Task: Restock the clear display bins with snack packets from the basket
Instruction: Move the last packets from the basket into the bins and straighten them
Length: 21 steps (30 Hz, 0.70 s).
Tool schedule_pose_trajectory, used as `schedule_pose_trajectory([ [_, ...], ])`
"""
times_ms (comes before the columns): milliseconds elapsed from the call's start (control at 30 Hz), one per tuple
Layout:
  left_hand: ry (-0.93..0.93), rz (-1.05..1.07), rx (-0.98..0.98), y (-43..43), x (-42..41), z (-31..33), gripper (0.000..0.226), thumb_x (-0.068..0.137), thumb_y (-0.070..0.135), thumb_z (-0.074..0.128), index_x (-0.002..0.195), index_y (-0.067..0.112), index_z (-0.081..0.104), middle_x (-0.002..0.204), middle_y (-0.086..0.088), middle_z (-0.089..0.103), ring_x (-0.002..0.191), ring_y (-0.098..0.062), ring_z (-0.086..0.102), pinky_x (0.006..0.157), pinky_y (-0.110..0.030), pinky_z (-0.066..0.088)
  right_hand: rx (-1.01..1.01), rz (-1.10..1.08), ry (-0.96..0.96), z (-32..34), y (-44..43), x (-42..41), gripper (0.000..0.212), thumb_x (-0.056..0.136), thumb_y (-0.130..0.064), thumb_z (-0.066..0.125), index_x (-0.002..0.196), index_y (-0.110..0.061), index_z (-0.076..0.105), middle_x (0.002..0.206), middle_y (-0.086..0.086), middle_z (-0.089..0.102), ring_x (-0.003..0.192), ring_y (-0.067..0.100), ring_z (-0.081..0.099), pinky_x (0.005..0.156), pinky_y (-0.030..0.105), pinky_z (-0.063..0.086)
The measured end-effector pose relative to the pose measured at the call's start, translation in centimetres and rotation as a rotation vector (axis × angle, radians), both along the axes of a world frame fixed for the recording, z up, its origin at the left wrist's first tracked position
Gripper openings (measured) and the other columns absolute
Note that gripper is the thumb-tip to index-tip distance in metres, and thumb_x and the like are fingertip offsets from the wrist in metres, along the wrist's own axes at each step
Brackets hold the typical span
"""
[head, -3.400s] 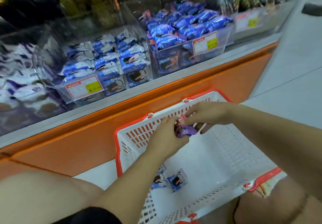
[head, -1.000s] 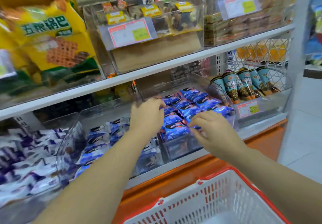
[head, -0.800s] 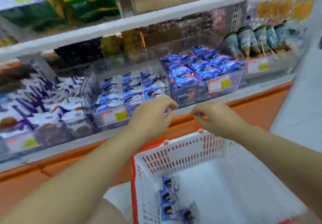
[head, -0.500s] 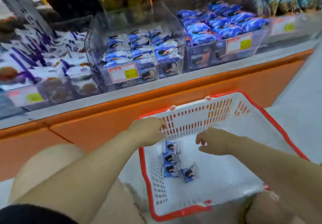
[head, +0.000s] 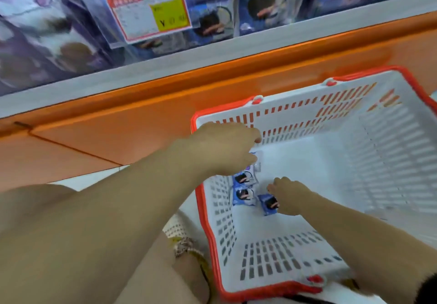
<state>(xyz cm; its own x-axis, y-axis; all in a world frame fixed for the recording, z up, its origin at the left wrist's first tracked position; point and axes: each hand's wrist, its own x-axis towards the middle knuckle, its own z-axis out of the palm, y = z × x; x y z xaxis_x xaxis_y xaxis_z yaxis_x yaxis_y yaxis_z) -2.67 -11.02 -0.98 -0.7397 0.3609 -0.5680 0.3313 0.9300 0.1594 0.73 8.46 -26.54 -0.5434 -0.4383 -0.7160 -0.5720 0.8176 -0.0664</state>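
Basket [head: 390, 157] beside orange shelf base [head: 118, 126]

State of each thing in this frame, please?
Basket: upright, nearly empty.
Row of packets: flat along the wall.
Lone packet: flat, apart from the row.
Left hand: over the row, grip hidden.
Right hand: on lone packet, grip unclear.
Display bin: stocked.

Basket [head: 390, 161]: white moulded plastic, slotted walls, smooth; red plastic rim. Snack packets [head: 243, 196]: glossy printed film. Display bins [head: 208, 31]: clear plastic (reflections across front). Price label [head: 151, 11]: paper. Shelf base [head: 118, 119]: smooth orange panel.
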Motion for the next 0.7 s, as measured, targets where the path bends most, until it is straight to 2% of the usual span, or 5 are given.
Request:
schedule_pose_trajectory([
  [200, -0.033, 0.047, 0.037, -0.3, -0.8, 0.3, 0.047, 0.101, 0.044, 0.045, 0.146, 0.034, 0.035, 0.151, 0.007, 0.04, 0.13, -0.015, 0.046, 0.099, -0.034, 0.043, -0.021, 0.039, 0.094, -2.7, 0.2, 1.0, 0.044, 0.086, -0.027, 0.063, 0.126, -0.022, 0.046, 0.126, 0.004, 0.046, 0.114, 0.025, 0.048, 0.082, 0.035, 0.043],
  [367, -0.059, 0.025, 0.028, -0.2, -0.8, 0.4, 0.049, 0.101, 0.045, 0.045, 0.147, 0.033, 0.035, 0.151, 0.008, 0.04, 0.13, -0.015, 0.045, 0.101, -0.035, 0.044, -0.063, -0.094, -0.016, -1.6, 0.2, 0.3, 0.036, 0.086, -0.021, 0.062, 0.12, -0.014, 0.05, 0.12, 0.008, 0.045, 0.103, 0.03, 0.057, 0.076, 0.036, 0.046],
  [533, -0.028, 0.032, 0.07, -0.1, -0.4, 1.3, 0.05, 0.1, 0.045, 0.048, 0.146, 0.032, 0.037, 0.15, 0.007, 0.042, 0.128, -0.015, 0.048, 0.102, -0.036, 0.045, -0.239, -0.289, -0.12, 4.3, 0.1, -1.9, 0.033, 0.082, -0.04, 0.065, 0.106, -0.018, 0.06, 0.101, 0.002, 0.062, 0.086, 0.022, 0.057, 0.067, 0.029, 0.043],
  [600, 0.047, 0.052, 0.091, -0.1, -0.2, 2.0, 0.047, 0.099, 0.045, 0.049, 0.144, 0.033, 0.04, 0.145, 0.009, 0.047, 0.123, -0.015, 0.051, 0.098, -0.038, 0.048, -0.314, -0.344, -0.13, 8.2, -0.1, -3.4, 0.029, 0.076, -0.04, 0.069, 0.098, -0.022, 0.062, 0.088, -0.005, 0.06, 0.081, 0.02, 0.057, 0.061, 0.028, 0.043],
  [700, 0.193, 0.121, 0.162, -0.6, 0.4, 3.5, 0.044, 0.098, 0.045, 0.052, 0.14, 0.035, 0.045, 0.137, 0.011, 0.053, 0.117, -0.013, 0.053, 0.092, -0.039, 0.051, -0.452, -0.391, -0.093, 15.3, -0.5, -5.1, 0.032, 0.078, -0.043, 0.071, 0.103, -0.026, 0.064, 0.087, -0.012, 0.058, 0.079, 0.012, 0.056, 0.062, 0.024, 0.043],
])
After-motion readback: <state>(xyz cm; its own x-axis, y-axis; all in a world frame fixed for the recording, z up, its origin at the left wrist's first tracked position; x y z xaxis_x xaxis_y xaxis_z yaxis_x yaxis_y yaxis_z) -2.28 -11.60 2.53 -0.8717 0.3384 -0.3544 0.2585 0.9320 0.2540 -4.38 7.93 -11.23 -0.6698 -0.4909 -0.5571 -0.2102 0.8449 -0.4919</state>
